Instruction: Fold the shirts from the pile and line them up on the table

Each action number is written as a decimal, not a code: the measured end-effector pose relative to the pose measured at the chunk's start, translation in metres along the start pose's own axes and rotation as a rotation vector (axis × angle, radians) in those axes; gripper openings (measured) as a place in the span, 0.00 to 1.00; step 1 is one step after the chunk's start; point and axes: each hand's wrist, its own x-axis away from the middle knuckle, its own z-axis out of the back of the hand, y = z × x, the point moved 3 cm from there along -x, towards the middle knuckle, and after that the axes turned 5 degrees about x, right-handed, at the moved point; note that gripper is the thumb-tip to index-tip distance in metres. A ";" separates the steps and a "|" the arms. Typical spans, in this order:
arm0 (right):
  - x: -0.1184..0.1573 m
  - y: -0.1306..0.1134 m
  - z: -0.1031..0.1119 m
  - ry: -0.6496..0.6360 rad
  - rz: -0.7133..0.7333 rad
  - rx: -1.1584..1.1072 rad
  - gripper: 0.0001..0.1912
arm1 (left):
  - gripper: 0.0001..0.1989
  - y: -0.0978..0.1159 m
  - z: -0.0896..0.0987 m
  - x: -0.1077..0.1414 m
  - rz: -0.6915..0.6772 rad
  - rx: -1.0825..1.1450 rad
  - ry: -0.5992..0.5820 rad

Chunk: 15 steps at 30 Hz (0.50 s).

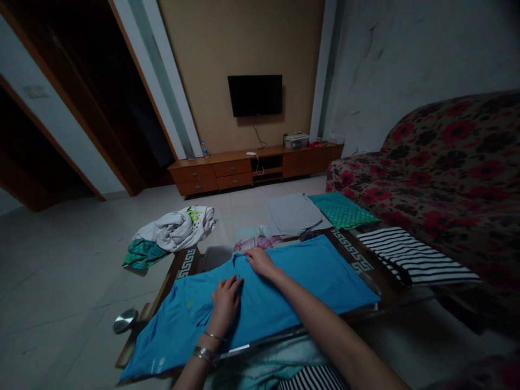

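Note:
A blue T-shirt (300,276) lies spread sideways across a low table, with a small yellowish mark and white lettering on its left part. My left hand (225,303), wearing bracelets, has its fingers bent down onto the cloth near the middle, where the fabric is bunched. Farther up, my right hand (260,262) grips the shirt by its far edge, beside a fold. Both hands touch the same shirt, a short way apart. Fingertips are partly hidden against the fabric.
A crumpled white and green garment pile (174,233) sits at the table's far left corner. Folded grey cloth (296,214), green cloth (345,210) and black-and-white striped cloth (418,254) lie to the right. A flowered sofa (447,162) stands right; a TV cabinet (231,170) stands behind.

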 end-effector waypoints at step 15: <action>0.091 0.262 0.097 0.150 -0.339 0.696 0.29 | 0.27 0.006 0.004 0.033 -0.029 0.078 0.081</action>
